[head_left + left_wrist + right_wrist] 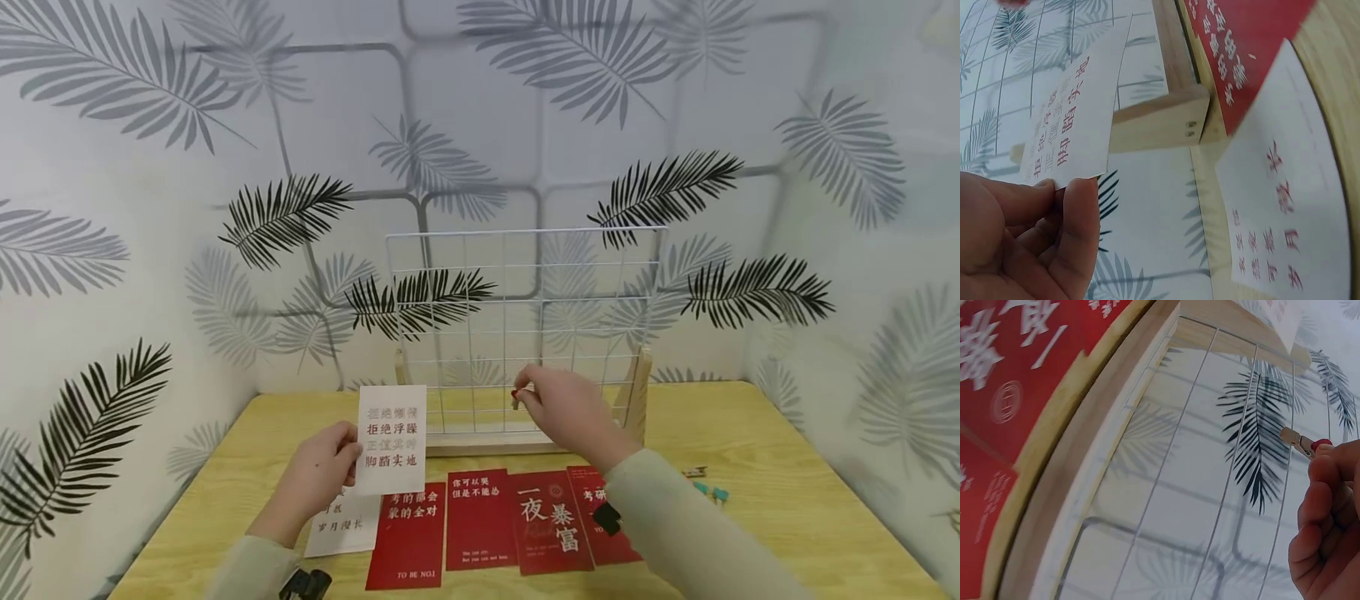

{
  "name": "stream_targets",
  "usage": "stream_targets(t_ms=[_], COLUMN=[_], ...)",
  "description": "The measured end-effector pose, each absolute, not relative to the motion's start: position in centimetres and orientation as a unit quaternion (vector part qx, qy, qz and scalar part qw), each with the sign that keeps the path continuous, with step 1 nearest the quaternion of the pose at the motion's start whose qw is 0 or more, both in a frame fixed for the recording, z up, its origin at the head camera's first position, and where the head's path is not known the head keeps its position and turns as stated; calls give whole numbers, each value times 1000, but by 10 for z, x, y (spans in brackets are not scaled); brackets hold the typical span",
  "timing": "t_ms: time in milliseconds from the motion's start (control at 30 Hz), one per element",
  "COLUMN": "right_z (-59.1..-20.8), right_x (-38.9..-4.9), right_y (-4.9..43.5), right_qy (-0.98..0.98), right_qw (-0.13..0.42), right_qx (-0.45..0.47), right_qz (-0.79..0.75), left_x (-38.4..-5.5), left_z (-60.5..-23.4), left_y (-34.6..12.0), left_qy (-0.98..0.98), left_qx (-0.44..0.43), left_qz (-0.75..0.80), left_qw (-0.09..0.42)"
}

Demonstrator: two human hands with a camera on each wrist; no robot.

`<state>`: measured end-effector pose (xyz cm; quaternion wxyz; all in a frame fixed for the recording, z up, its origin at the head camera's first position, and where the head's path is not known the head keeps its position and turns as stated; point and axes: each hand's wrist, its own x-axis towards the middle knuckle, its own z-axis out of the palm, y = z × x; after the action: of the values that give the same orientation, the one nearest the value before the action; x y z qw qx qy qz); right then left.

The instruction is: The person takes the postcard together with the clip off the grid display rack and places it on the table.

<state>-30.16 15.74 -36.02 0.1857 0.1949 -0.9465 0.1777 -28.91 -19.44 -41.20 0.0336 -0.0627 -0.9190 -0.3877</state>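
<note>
Between thumb and fingers, my left hand (pixel 318 468) pinches a white card (pixel 391 479) with red and grey characters by its left edge, upright in front of the grid's left side. My right hand (pixel 564 410) pinches a small wooden clothespin (pixel 1297 442) with a red end, before the middle of the white wire grid (pixel 522 333). In the right wrist view the clothespin's wooden tip points away from the fingers, with the grid behind it. Below the left hand another white card (pixel 1291 187) lies on the table.
Several red cards (pixel 480 533) with white characters lie in a row along the table (pixel 795 467). A few small clips (pixel 705 490), some teal, lie to the right. The grid stands in a wooden base (pixel 480 447) against a leaf-patterned wall.
</note>
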Motion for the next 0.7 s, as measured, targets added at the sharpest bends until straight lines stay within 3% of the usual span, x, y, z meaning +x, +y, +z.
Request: stream_targets(t_ms=[567, 700], right_z=[-387, -394], right_x=[-264, -257], right_y=[276, 298], right_qy=[-959, -960], right_qw=[159, 124], right_qx=[102, 87], right_qz=[210, 237], left_x=[-264, -260], left_z=[-409, -412], left_y=[-274, -289], left_qy=[-936, -943], left_qx=[-23, -13], left_qz=[-351, -332], left_qw=[26, 14])
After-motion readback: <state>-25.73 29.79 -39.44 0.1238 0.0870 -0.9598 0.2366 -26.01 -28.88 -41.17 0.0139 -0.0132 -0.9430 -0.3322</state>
